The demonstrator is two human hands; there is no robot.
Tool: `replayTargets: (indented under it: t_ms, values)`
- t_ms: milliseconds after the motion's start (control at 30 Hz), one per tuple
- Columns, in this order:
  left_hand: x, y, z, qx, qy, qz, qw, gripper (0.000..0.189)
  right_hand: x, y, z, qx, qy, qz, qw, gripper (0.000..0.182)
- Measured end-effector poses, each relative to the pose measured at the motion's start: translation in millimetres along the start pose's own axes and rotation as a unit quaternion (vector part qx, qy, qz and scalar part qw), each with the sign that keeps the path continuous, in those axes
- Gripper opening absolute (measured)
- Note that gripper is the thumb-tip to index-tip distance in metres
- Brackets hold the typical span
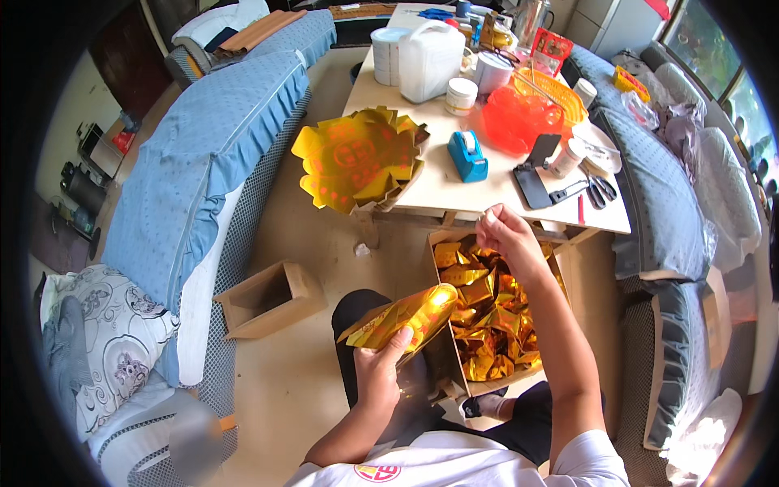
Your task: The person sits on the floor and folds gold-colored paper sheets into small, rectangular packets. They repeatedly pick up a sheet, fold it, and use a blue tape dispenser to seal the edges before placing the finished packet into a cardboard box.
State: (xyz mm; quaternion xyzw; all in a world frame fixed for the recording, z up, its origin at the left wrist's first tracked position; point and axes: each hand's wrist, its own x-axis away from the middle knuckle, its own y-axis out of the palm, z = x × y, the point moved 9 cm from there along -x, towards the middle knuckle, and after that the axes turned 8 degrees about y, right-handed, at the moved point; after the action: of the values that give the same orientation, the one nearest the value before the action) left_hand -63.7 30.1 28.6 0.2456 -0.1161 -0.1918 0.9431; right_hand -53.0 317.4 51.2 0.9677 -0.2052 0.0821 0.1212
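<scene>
My left hand (pixel 380 371) grips a folded gold foil paper piece (pixel 405 313) with red print, thumb on top, above my left thigh. The fingers of my right hand (pixel 508 237) are drawn together near the table's front edge; anything thin between the fingertips is too small to make out. Below my right forearm, a cardboard box (pixel 459 365) holds many shiny folded gold foil pieces (pixel 496 310). At the table's left corner lies a gold paper stack (pixel 359 158) with scalloped edges and red print. A blue tape dispenser (pixel 468 157) with a roll stands right of it.
On the wooden table (pixel 420 192) are a black phone stand (pixel 535 176), scissors (pixel 599 189), a red plastic bag (pixel 517 122), a white jug (pixel 432 61) and several jars. An open cardboard box (pixel 274 301) sits on the floor. Blue-covered sofas (pixel 201 122) flank both sides.
</scene>
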Motion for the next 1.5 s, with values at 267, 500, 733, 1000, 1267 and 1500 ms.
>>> replayTargets:
  t_ms: [267, 500, 733, 1000, 1267, 1500]
  values:
    - [27, 25, -23, -0.005, -0.12, -0.056, 0.991, 0.039, 116, 50, -36, 0.339, -0.015, -0.148, 0.929, 0.012]
    - [49, 51, -28, -0.027, -0.131, -0.096, 0.986, 0.039, 153, 37, -45, 0.453, -0.069, -0.104, 0.883, 0.014]
    - [62, 62, -24, -0.089, -0.082, -0.137, 0.983, 0.042, 182, 23, -50, 0.506, -0.096, -0.034, 0.856, 0.018]
    - [84, 78, -36, 0.062, -0.268, -0.164, 0.947, 0.05, 183, 8, -8, 0.061, 0.047, -0.212, 0.974, 0.016]
    - [109, 68, -71, 0.197, -0.46, -0.173, 0.849, 0.053, 189, 25, 13, -0.185, 0.024, -0.218, 0.958, 0.029]
    - [132, 72, -81, 0.236, -0.538, -0.193, 0.786, 0.041, 199, 35, 23, -0.116, 0.029, -0.267, 0.956, 0.025]
